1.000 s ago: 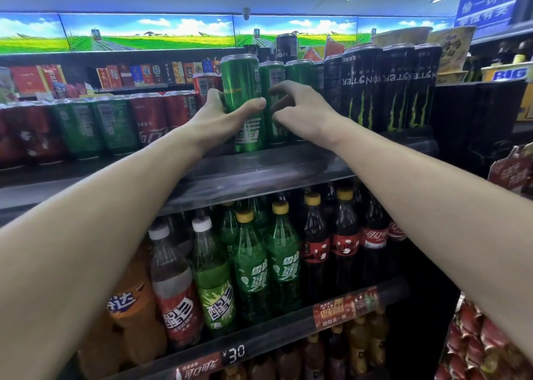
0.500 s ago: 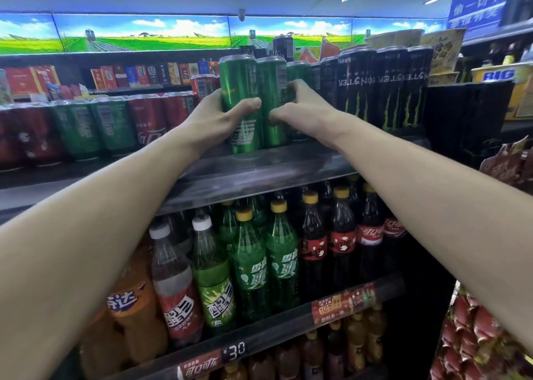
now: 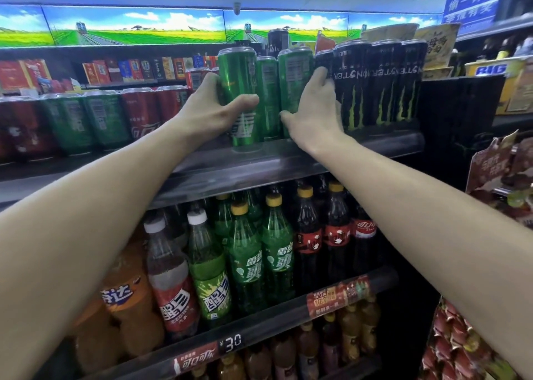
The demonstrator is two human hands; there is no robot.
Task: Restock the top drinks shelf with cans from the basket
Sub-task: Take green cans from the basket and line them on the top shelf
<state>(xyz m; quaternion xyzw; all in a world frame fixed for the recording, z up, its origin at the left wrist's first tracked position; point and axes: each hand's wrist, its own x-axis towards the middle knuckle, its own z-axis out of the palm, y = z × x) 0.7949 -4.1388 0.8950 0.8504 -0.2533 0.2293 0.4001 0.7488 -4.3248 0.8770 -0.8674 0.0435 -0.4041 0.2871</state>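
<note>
Gripping two green cans [image 3: 238,91] upright, hands [image 3: 212,117] side by side.

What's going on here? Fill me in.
A person is stocking the top shelf with cans. The left hand holds a tall green can at the shelf's front edge. The right hand holds another green can beside the black Monster cans. A third green can stands between them.

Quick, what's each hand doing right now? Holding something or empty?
Left hand: grips the front green can standing on the top shelf.
Right hand: curled round the next green can, fingers against the black cans.
</note>
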